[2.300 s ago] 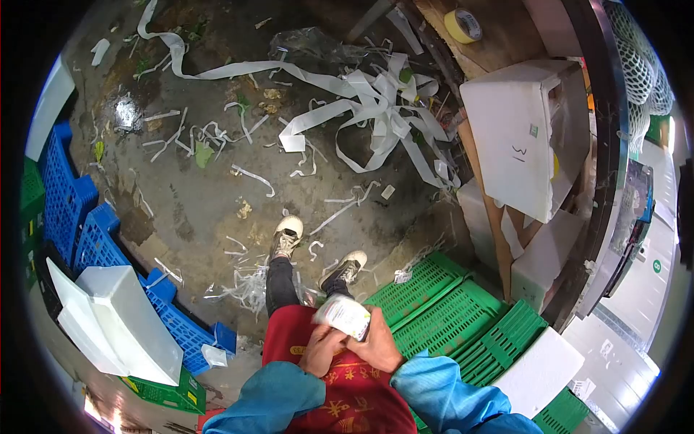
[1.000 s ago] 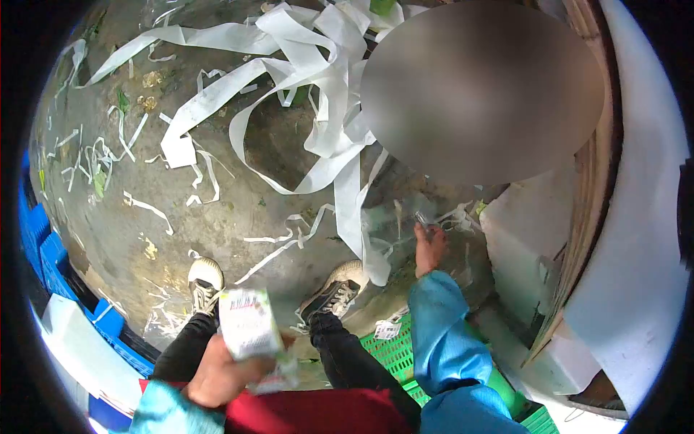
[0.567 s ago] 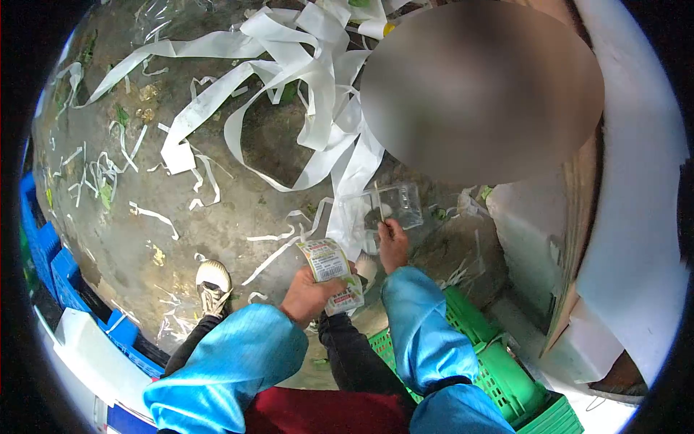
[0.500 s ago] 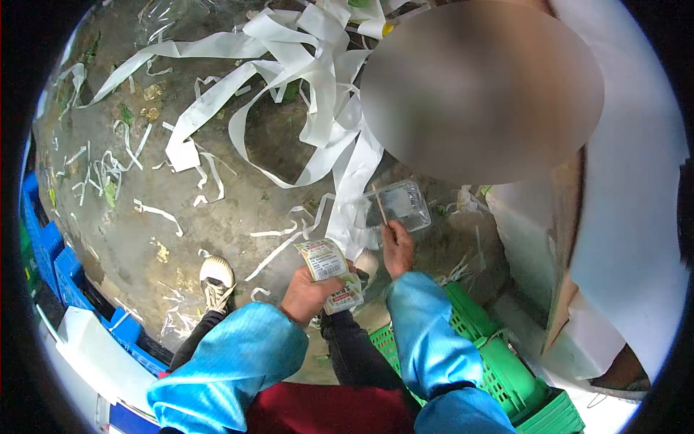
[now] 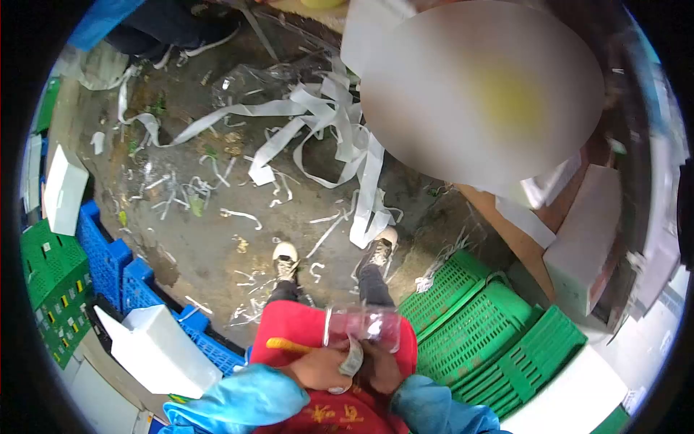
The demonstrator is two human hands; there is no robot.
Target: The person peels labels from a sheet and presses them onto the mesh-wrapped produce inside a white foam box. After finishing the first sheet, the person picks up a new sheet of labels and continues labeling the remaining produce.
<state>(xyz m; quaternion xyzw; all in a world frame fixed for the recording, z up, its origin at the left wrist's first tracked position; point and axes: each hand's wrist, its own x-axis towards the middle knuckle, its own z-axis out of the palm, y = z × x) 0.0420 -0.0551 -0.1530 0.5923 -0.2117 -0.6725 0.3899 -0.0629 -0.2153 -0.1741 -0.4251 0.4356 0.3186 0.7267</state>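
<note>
Both hands are close together in front of the red apron (image 5: 289,322). My left hand (image 5: 318,369) is closed around a curled strip of printed labels (image 5: 352,359). Just beside it, my right hand (image 5: 381,367) has its fingers closed at the near edge of a clear plastic box (image 5: 367,323). The box lies across the lower front of the apron, beyond the fingers. A yellow mark (image 5: 288,346) shows on the apron left of the hands.
Long white strips (image 5: 347,145) and small scraps litter the floor around my shoes (image 5: 286,260). Green crates (image 5: 470,333) stand at the right, blue crates (image 5: 144,283) and a white foam box (image 5: 163,347) at the left. Another person's legs (image 5: 159,32) are at the far left.
My view has shifted, showing more crates. Both hands have drawn in to the apron and come together; the clear box moved from above the floor to my lap.
</note>
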